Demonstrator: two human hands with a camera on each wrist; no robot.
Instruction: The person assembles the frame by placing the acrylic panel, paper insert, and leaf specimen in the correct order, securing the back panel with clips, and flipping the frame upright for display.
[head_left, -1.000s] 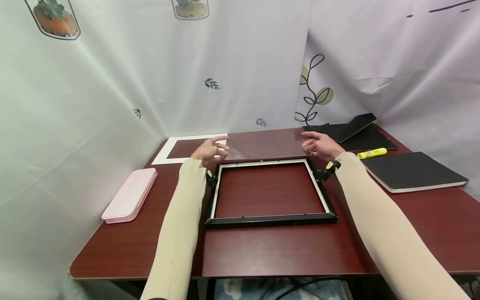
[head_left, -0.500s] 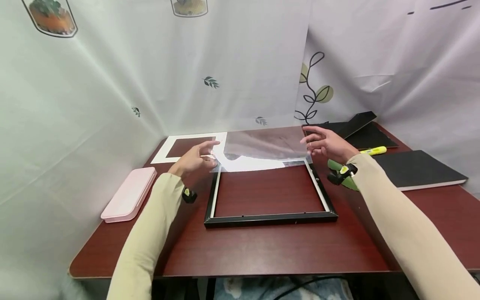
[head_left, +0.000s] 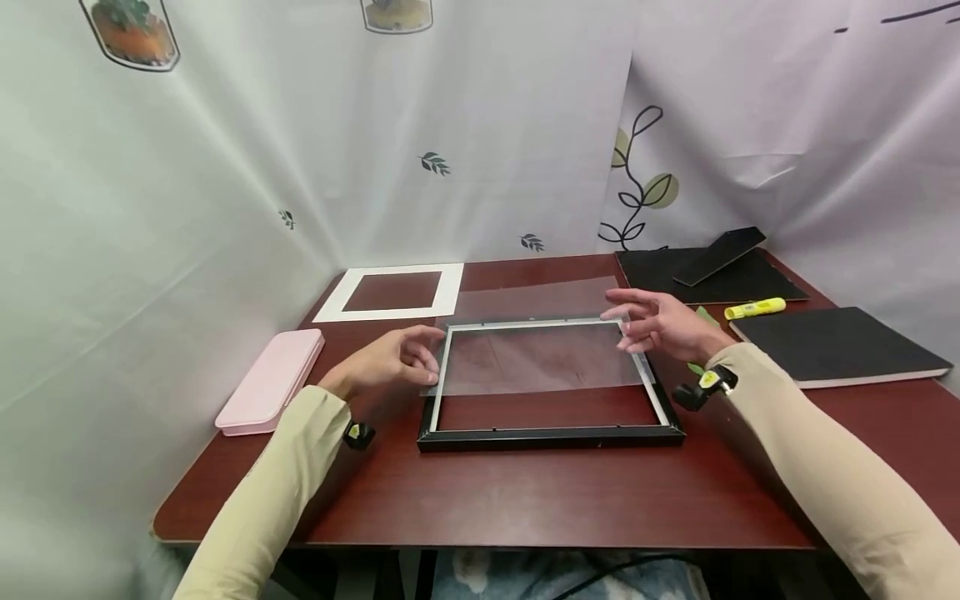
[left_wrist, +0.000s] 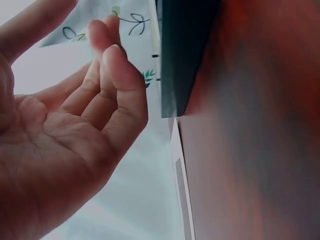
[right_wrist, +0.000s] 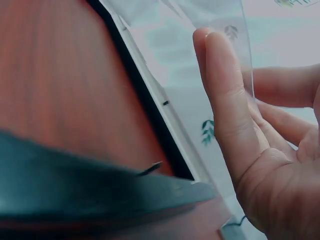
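A clear plastic sheet (head_left: 536, 362) is held by its two sides above a black picture frame (head_left: 551, 438), covering the far part of its opening in the head view. My left hand (head_left: 393, 360) pinches the sheet's left edge beside the frame's left side. At the opposite edge, my right hand (head_left: 660, 323) grips the sheet between thumb and fingers. The right wrist view shows the sheet's edge passing between the thumb and fingers of that hand (right_wrist: 270, 135). The frame lies flat on the table, its pale inner lip facing up.
A white mat board (head_left: 450, 287) lies at the back left, near a pink case (head_left: 272, 379). To the right are a black backing board with its stand (head_left: 720, 257), a yellow glue stick (head_left: 755, 308) and a black notebook (head_left: 840, 346). Curtains (head_left: 525, 125) enclose the table.
Both hands have brought the clear sheet from the table behind the frame toward me, over the frame. The left hand moved left and nearer; the right hand moved right and slightly nearer.
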